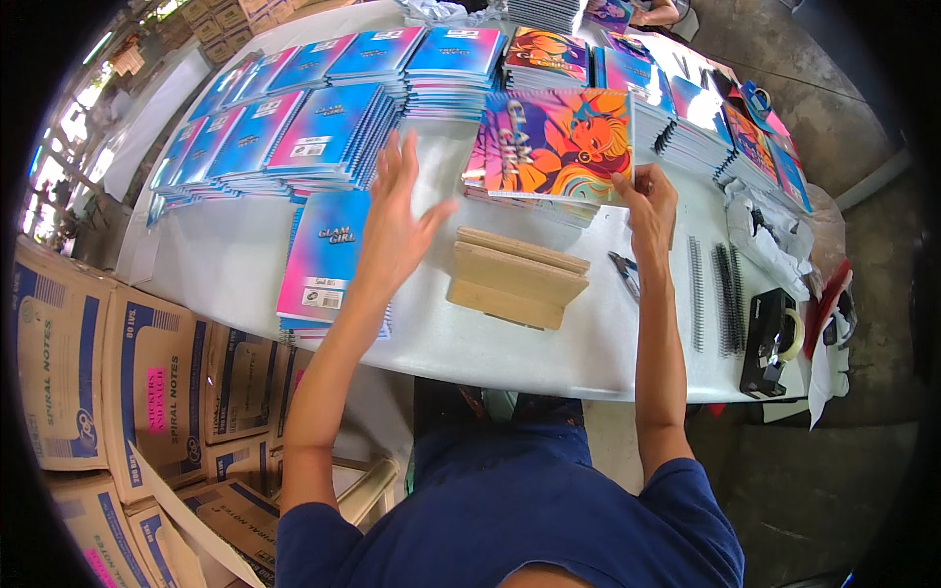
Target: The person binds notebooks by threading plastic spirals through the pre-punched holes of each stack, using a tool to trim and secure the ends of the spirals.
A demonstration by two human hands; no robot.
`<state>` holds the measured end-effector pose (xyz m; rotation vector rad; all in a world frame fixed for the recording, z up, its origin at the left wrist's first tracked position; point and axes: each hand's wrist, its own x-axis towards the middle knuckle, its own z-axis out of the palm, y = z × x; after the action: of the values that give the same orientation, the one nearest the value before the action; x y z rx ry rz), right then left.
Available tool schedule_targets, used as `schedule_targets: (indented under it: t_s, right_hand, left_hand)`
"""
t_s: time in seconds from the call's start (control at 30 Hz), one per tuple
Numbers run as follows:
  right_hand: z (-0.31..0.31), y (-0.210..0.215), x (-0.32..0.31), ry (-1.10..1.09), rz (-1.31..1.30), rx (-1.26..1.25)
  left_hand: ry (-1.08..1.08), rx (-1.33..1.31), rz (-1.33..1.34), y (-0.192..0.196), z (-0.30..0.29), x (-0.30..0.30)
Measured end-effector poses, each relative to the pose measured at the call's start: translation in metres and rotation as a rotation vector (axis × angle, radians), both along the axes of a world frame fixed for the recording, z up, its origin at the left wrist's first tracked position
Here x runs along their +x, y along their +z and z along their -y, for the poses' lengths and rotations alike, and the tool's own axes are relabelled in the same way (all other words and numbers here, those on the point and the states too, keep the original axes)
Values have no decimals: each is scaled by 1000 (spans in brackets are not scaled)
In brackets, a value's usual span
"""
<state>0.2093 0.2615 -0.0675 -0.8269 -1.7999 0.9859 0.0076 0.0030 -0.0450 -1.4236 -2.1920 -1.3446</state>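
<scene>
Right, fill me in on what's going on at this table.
A person stands at a white table covered in stacks of spiral notebooks. Their right hand grips the near edge of a colourful notebook cover atop one stack; the left hand is open in the air above the table, holding nothing. A wooden block, pliers and black spiral coils lie close by, cardboard boxes at the left.

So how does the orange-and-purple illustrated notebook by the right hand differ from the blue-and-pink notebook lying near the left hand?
The orange-and-purple illustrated notebook shows a cartoon cover; the blue-and-pink notebook is a plain colour fade with a small label. The first tops a stack and is gripped at its corner by the right hand; the second lies low on the white table, with the open left hand above it. Both are similar-sized.
</scene>
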Motion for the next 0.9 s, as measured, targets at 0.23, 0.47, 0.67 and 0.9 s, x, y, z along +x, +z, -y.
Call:
schedule_targets:
  t_s: [0.23,0.47,0.67,0.9]
  right_hand:
    - [101,-2,56,180,-454,-169]
    - [112,-51,76,279,-232,-240]
    - [116,-68,81,202,-162,-167]
    - [116,-57,80,270,62,-89]
  left_hand:
    - [-711,105,816,50,-35,9]
    - [-766,-61,757,1,-13,12]
    - [-606,-41,697,-34,-7,18]
    - [-651,-183,671,-8,-6,-3]
